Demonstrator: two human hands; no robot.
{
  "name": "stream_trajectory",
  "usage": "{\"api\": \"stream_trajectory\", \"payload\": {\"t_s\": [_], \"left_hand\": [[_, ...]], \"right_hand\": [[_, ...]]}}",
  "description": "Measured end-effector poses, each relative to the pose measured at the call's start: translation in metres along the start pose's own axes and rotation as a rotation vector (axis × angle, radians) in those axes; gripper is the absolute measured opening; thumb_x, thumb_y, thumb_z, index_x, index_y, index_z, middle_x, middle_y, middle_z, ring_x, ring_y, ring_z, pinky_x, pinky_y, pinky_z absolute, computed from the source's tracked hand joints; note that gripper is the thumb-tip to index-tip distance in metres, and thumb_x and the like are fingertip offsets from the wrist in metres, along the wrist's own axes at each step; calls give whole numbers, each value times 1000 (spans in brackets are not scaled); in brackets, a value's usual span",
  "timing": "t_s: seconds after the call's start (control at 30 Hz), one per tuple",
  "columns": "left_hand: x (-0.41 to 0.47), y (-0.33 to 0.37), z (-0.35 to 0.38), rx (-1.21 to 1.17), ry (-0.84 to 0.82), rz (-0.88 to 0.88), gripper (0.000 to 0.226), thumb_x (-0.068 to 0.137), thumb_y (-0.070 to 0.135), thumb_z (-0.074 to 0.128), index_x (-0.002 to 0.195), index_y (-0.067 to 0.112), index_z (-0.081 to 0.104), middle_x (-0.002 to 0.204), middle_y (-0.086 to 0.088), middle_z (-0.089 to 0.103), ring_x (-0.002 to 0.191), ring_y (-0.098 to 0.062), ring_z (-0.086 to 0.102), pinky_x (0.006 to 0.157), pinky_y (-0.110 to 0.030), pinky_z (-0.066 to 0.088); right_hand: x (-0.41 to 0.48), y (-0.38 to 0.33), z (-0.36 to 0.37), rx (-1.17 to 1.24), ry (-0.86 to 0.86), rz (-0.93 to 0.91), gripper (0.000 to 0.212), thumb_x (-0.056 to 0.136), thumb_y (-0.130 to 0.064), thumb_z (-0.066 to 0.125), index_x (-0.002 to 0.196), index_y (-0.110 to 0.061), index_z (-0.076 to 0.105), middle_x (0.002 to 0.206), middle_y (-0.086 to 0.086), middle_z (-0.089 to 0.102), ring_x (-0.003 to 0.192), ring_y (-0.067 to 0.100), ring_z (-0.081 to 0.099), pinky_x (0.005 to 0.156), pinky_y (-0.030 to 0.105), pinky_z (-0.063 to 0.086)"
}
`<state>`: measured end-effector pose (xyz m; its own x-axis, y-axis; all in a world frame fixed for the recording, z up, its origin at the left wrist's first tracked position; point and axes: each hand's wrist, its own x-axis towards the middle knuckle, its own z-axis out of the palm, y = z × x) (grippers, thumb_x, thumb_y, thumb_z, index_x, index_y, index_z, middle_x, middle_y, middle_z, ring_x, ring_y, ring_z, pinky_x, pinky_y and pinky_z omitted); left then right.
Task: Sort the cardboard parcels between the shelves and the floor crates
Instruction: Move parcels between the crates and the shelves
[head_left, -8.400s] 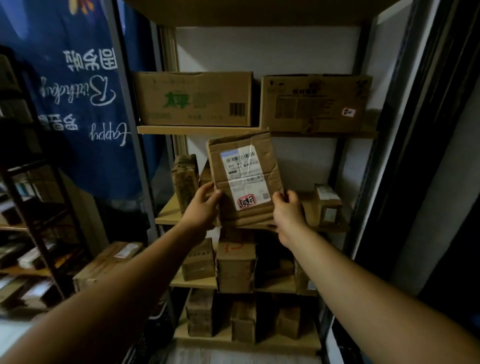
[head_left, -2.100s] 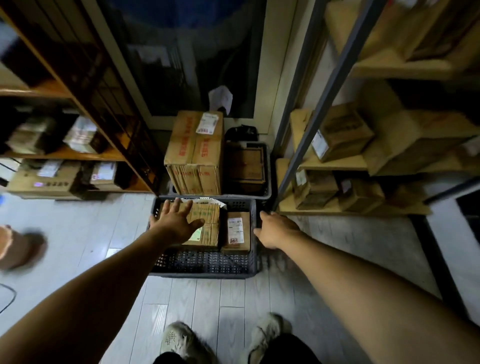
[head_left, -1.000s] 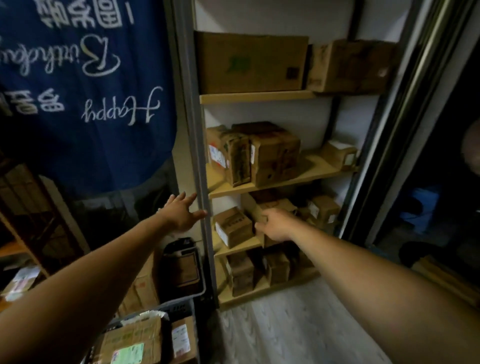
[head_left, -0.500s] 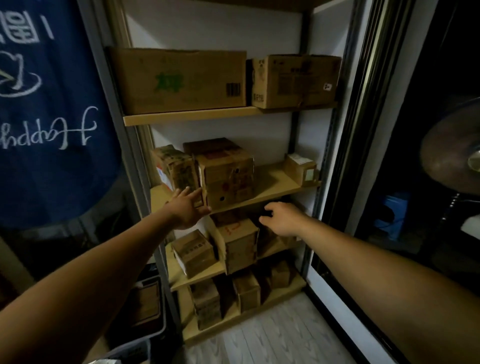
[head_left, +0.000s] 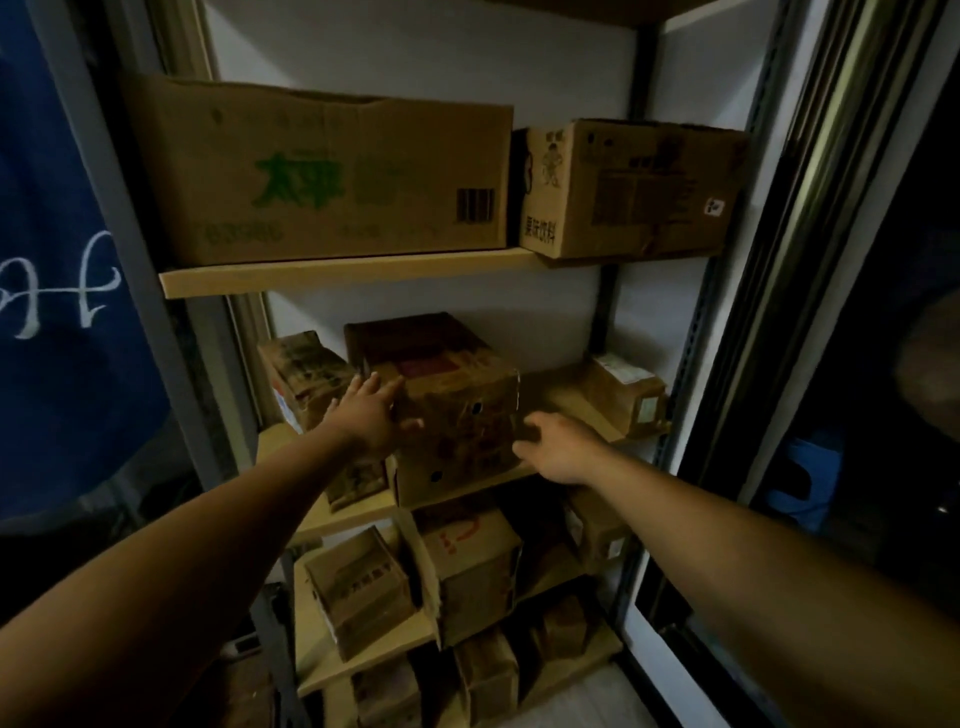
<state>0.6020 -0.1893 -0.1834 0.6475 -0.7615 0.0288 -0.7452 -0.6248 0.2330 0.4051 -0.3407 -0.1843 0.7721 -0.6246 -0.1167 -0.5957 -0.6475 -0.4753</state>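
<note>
— At mid-frame, on the middle shelf (head_left: 561, 400), your left hand (head_left: 371, 415) lies spread and flat against the upper left corner of the brown parcel (head_left: 457, 431), gripping nothing. Your right hand (head_left: 558, 449) hangs loose just beside the parcel's right edge. Whether its fingertips touch, I cannot tell.

— What could go wrong if I pull it out?

— You have no hold underneath, as far as I can judge. The parcel stands right at the shelf's front edge, so dragging it with one flat palm could tip it forward. It could also catch the narrow parcel (head_left: 304, 374) close on its left and bring that along.

— Any writing I can sort by?

— None legible on that parcel, only dark marks. On the upper shelf (head_left: 337, 273), the large carton (head_left: 327, 176) shows green Chinese characters and a black barcode. The carton beside it (head_left: 623, 187) carries a cartoon figure and blurred print. The small parcel (head_left: 623, 395) at the middle shelf's right end has a white label, unreadable. At far left, the blue banner (head_left: 52, 312) bears white script, cut off.
</note>
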Motion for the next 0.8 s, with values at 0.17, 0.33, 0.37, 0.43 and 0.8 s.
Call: {"api": "stream_trajectory", "payload": {"t_s": [0.17,0.33,0.37,0.43,0.8], "left_hand": [[40,1,8,-30,5,-36,80,90,55,47,152,30,3,160,-7,-6,146,-30,-8,117,-50,6],[64,15,17,15,28,-97,85,89,57,49,151,29,-2,159,-8,-11,146,-29,-9,116,-48,9],[67,19,19,37,31,-123,87,88,59,48,151,29,-4,159,-8,-11,146,-29,-9,116,-48,10],[70,25,25,75,25,-175,89,87,61,48,151,30,-6,159,-7,-12,146,-29,-9,116,-49,11],[72,46,54,99,93,-276,77,95,43,47,152,25,-1,159,-6,-9,143,-37,17,112,-43,29]], "right_hand": [[54,-5,-6,-9,35,-46,63,96,-39,49,150,-18,24,153,7,24,137,27,33,107,36,34],[112,-8,-16,-33,54,-108,73,96,-39,51,153,-30,6,160,3,-4,146,32,6,114,45,21],[126,-6,-18,-31,22,-124,75,95,-40,52,152,-34,3,160,2,-10,146,33,0,115,48,18],[148,-3,-17,-58,-49,-158,78,94,-45,52,151,-38,0,159,1,-19,146,34,-6,115,51,15],[172,34,2,-100,-38,-346,73,94,-49,47,152,-32,4,158,11,4,136,36,31,97,42,42]]}}
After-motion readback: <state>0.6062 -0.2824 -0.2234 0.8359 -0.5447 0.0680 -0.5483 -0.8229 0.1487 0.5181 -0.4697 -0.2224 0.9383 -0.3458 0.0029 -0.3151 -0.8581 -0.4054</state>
